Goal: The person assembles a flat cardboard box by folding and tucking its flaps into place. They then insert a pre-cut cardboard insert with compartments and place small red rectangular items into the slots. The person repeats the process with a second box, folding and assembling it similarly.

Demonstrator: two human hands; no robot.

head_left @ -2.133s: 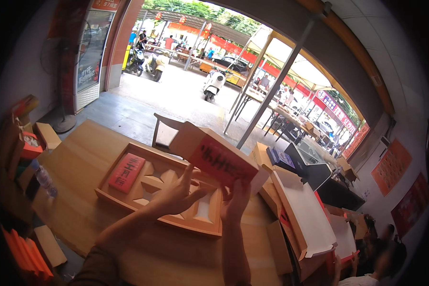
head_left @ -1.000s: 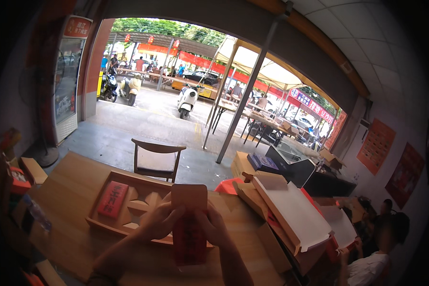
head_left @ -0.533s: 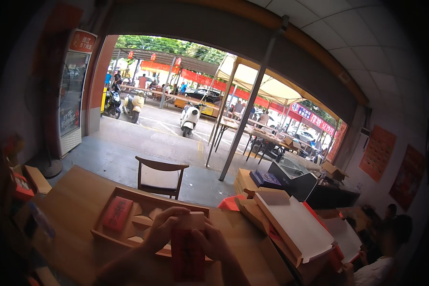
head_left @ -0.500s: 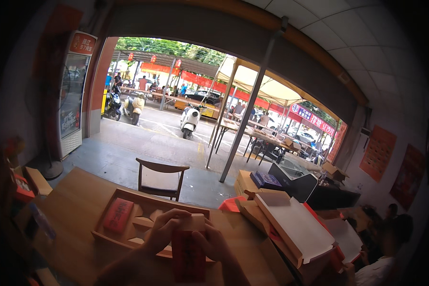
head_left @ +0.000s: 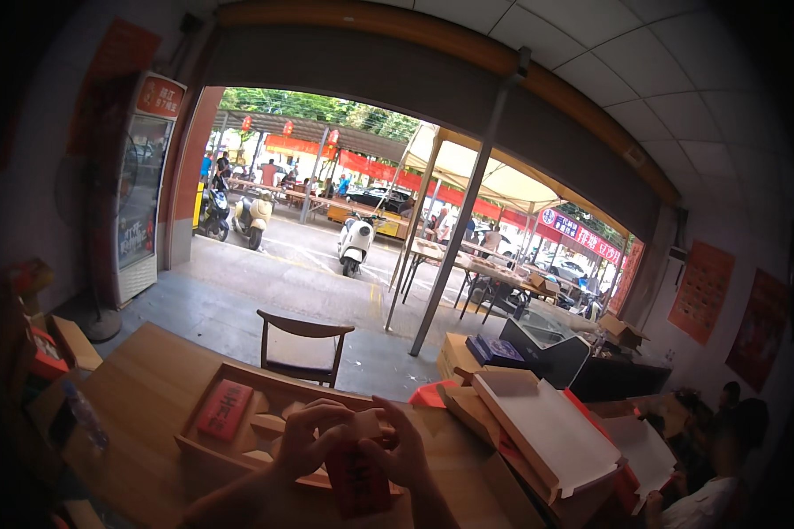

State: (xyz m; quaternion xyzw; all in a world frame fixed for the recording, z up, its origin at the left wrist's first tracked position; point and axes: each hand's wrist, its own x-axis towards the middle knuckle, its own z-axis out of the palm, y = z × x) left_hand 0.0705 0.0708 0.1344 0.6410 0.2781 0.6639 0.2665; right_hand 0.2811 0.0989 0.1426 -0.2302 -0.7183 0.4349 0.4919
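Note:
Between my hands stands a small upright red box with dark lettering and a pale top end. My left hand grips its left side, with the fingers bent over the top. On the other side my right hand has its thumb against the front and its fingers curled at the top end. Beyond the hands lies a shallow brown tray-like box with pale cardboard dividers. One similar red box lies flat in its left compartment.
The wooden table carries a clear plastic bottle at left. To the right lie stacked open cartons with white inner faces. A chair stands across the table. Another person sits at far right.
The view has tipped up a little, so the scene sits lower. My right fingers have risen to the top end of the red box, and the box now leans slightly.

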